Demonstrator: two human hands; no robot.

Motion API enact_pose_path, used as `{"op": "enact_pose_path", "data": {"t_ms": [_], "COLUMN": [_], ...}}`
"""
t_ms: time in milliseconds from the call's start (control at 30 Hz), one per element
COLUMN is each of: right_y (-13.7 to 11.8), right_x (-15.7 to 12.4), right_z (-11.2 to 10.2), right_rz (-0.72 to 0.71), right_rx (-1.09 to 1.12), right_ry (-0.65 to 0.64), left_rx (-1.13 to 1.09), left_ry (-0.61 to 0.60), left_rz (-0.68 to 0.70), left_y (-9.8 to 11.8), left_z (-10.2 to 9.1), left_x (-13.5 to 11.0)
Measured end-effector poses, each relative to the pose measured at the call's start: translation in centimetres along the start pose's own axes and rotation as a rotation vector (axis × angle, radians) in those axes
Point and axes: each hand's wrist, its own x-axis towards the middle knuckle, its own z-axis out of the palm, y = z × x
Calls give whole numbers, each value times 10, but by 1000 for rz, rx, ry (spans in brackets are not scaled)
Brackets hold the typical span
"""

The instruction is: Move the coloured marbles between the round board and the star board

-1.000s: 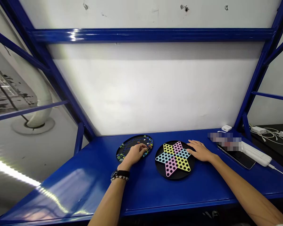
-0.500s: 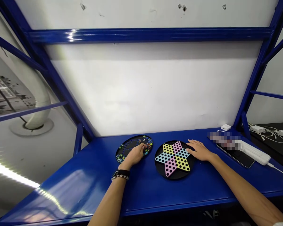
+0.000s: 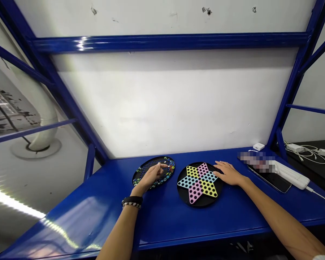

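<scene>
On the blue metal bench (image 3: 162,224), my left hand (image 3: 148,177) was over a round black tray (image 3: 162,158) of glass marbles (image 3: 169,167), its fingers (image 3: 158,165) masking some, so I couldn't tell whether they held one. My open right hand (image 3: 229,173) lay against the Chinese checkers board (image 3: 203,202); beyond, a blurred patch half hid a phone (image 3: 271,182).

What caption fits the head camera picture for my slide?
Left hand over a black tray of marbles, right hand at a Chinese checkers board, on a blue bench.
</scene>
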Motion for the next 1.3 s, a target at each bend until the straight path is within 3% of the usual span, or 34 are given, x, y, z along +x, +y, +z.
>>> {"op": "enact_pose_path", "data": {"t_ms": [300,500,900,1300], "right_y": [0,1,3,-1], "right_x": [0,0,1,-1], "right_z": [1,1,2,0], "right_rz": [-1,-5,-7,8], "right_rx": [10,8,5,6], "right_ry": [4,3,9,6], "left_rx": [365,940,1048,1007], "left_ry": [126,23,-84,-161], "left_rz": [-38,-96,-64,-74], "left_y": [2,13,26,26], "left_z": [15,30,35,30], "left_x": [3,6,8,32]}}
